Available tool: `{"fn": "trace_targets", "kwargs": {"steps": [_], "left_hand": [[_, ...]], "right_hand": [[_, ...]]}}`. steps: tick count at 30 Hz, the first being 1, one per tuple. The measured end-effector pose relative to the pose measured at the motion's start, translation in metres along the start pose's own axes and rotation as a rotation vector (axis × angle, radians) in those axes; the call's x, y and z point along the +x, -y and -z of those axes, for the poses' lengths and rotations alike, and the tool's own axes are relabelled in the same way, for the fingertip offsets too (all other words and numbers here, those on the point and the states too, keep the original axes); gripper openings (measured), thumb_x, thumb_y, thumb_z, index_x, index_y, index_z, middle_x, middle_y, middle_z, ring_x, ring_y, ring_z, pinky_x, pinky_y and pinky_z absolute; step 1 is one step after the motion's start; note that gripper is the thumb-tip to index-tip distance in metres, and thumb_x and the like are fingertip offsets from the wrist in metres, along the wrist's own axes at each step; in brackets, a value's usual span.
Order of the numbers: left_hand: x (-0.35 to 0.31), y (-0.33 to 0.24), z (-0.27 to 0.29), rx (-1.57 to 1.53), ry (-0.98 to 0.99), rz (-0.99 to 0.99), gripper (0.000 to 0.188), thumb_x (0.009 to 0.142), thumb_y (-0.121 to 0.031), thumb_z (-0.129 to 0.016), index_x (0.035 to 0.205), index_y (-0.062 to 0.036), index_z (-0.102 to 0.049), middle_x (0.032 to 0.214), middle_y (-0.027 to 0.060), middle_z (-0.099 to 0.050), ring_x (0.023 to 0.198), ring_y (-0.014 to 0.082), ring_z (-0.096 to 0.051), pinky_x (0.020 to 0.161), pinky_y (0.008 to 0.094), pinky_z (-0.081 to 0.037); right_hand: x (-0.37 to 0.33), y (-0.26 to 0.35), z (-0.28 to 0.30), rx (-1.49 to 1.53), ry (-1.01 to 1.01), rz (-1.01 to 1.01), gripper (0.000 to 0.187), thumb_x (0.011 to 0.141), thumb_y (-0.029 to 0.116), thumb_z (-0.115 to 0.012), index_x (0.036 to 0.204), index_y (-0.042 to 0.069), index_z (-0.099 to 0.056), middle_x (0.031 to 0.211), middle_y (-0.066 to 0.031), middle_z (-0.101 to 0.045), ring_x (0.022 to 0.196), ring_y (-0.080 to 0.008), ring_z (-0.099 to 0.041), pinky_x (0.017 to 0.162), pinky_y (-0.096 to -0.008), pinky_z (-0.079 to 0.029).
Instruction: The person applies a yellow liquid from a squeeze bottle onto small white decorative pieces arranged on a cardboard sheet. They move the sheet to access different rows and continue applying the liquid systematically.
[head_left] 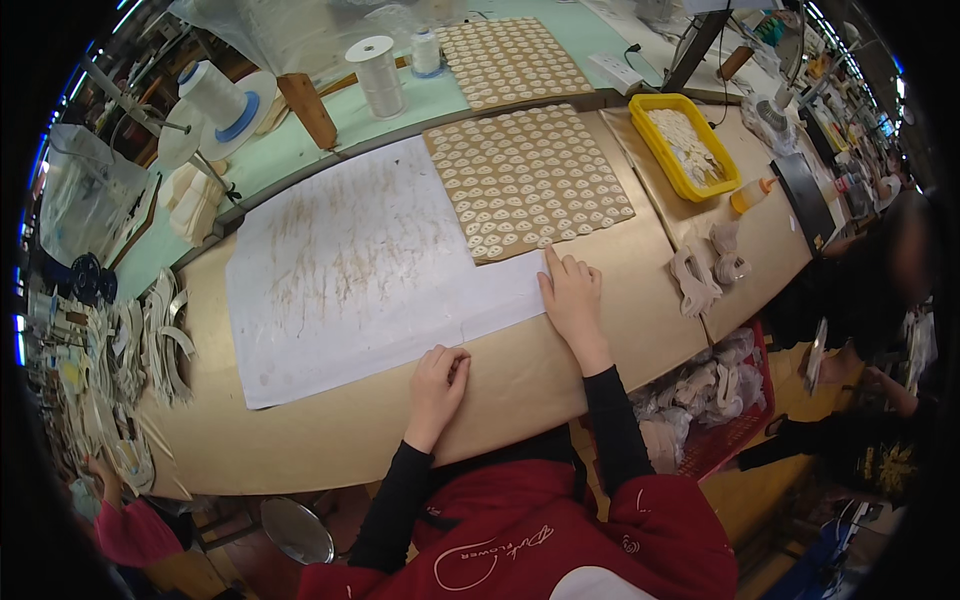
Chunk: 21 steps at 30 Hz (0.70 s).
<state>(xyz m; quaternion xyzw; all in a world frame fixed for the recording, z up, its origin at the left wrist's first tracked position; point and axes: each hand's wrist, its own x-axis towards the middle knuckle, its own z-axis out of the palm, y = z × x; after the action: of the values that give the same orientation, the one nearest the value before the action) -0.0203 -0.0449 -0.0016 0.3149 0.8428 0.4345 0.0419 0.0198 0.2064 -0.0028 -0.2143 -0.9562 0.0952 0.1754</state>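
My right hand [575,300] rests on the near right corner of a large white paper sheet [340,345], its fingers stretched out. The index fingertip reaches the near edge of a brown board [535,175] covered with rows of small whitish oval pieces. That board overlaps the sheet's right part. Brownish streaks mark the sheet's middle. At the sheet's near edge lies my left hand [438,392], fingers curled and closed; whatever may be in them is hidden.
A second board [515,62] of pieces lies behind. White thread spools [377,78] stand at the back. To the right are a yellow basket [735,178] of pale pieces, a small bottle [752,195] and pale bundles [693,280]. Curved strips [165,335] pile up left; a red crate [735,432] stands below.
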Motion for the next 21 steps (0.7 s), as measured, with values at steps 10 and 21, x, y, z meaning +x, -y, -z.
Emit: {"fn": "trace_targets", "kwargs": {"steps": [10, 21], "left_hand": [[0.0001, -0.0021, -0.0001, 0.001, -0.007, -0.006, 0.004, 0.084, -0.006, -0.066, 0.085, -0.0038, -0.063, 0.071, 0.0066, -0.052, 0.065, 0.0212, -0.052, 0.059, 0.0334, -0.043], [0.0005, -0.0035, 0.002, 0.044, 0.025, 0.008, 0.004, 0.084, -0.007, -0.065, 0.087, -0.0052, -0.063, 0.075, 0.0072, -0.055, 0.07, 0.0236, -0.056, 0.062, 0.0354, -0.045]], "right_hand": [[-0.0007, 0.0005, -0.0016, -0.006, -0.012, -0.015, 0.043, 0.092, 0.025, -0.058, 0.132, 0.01, -0.054, 0.094, -0.0066, -0.056, 0.093, -0.0232, -0.054, 0.091, -0.0415, -0.037], [-0.0009, 0.0012, -0.0012, -0.01, -0.016, -0.01, 0.04, 0.09, 0.024, -0.06, 0.128, 0.012, -0.056, 0.094, -0.0067, -0.058, 0.092, -0.0242, -0.055, 0.09, -0.0426, -0.037]]}}
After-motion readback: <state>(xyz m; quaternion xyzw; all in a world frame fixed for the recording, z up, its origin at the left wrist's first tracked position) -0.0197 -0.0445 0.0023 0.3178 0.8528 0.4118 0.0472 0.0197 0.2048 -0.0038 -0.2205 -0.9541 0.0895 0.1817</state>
